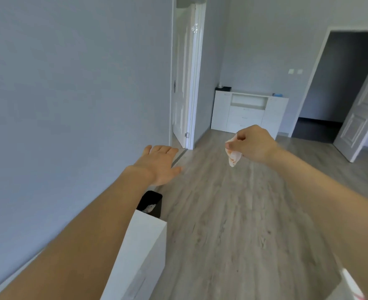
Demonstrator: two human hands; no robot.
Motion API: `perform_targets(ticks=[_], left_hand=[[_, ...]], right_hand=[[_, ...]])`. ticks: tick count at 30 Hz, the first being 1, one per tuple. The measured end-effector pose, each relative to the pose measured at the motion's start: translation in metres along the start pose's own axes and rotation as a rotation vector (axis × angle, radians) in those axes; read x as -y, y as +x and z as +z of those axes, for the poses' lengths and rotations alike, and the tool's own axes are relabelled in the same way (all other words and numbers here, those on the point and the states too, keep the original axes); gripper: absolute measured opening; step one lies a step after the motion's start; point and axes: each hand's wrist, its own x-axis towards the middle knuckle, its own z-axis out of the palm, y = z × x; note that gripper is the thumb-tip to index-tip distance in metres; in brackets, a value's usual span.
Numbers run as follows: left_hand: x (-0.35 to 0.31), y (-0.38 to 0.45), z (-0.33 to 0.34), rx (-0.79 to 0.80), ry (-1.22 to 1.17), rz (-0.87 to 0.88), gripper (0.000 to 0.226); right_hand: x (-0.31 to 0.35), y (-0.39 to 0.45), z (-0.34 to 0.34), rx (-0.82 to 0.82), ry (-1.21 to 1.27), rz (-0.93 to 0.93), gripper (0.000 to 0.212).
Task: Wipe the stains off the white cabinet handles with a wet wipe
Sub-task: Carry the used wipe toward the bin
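My right hand (253, 142) is raised in mid-air over the wooden floor and pinches a crumpled white wet wipe (233, 154) that carries orange-red stains and hangs below the fingers. My left hand (160, 162) reaches forward with straight fingers, palm down, holding nothing. A white cabinet (249, 112) with drawers, doors and small handles stands against the far wall, well beyond both hands. Its handles are too small to make out.
A black waste bin (150, 204) with crumpled paper inside stands on the floor by the left wall, below my left forearm. A white cabinet top (144, 245) lies just in front of it. White doors stand open at the back (184, 83) and at right (360, 124).
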Motion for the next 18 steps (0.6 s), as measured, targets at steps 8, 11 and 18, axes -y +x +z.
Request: perform_targets(ticks=[8,11,18], left_hand=[[0.013,0.149,0.029,0.034,-0.025,-0.171,0.061],[0.040,0.191,0.053,0.068,-0.036,-0.260,0.061],[0.133,0.289,0.144,0.096,-0.079,-0.447,0.060]], right_hand=[[-0.056,0.189,0.028,0.139,-0.052,-0.139,0.038],[-0.059,0.244,0.076,0.260,-0.069,-0.212,0.042],[-0.075,0.388,0.201,0.399,-0.060,-0.317,0.032]])
